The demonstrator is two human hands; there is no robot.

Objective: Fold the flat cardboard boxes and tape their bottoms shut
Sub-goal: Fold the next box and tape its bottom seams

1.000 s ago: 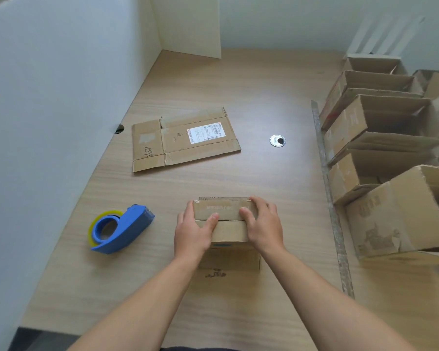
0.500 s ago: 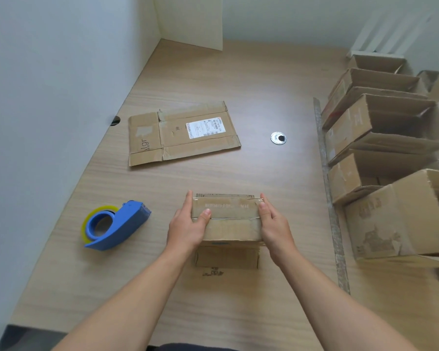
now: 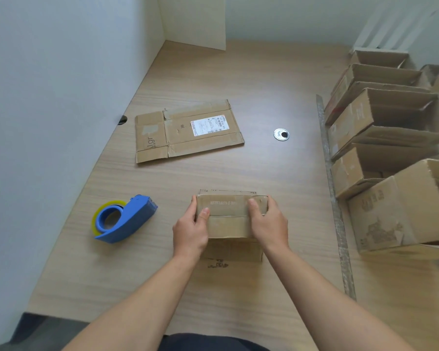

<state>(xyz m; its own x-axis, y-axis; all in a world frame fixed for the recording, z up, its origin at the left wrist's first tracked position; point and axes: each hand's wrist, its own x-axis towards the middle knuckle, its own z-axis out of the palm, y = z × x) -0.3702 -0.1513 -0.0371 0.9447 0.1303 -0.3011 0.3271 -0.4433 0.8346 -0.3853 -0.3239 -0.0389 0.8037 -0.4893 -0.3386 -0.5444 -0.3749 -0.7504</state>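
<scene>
Both hands, left [image 3: 191,230] and right [image 3: 268,224], grip a small cardboard box [image 3: 230,219] beside a blue tape dispenser [image 3: 123,219].

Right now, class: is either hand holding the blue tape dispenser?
No, the left hand and right hand grip the small box; the tape dispenser lies apart.

The worktop [image 3: 238,72] is pale wood-grain laminate with a matt, smooth face, and a shiny metal grommet [image 3: 281,134] is set into it. The small box [image 3: 230,219], the flat box [image 3: 185,131] with its glossy white paper label [image 3: 208,125] and the folded boxes [image 3: 390,173] are dull, scuffed brown cardboard. The tape dispenser [image 3: 127,220] is smooth blue plastic holding glossy yellowish tape.
</scene>
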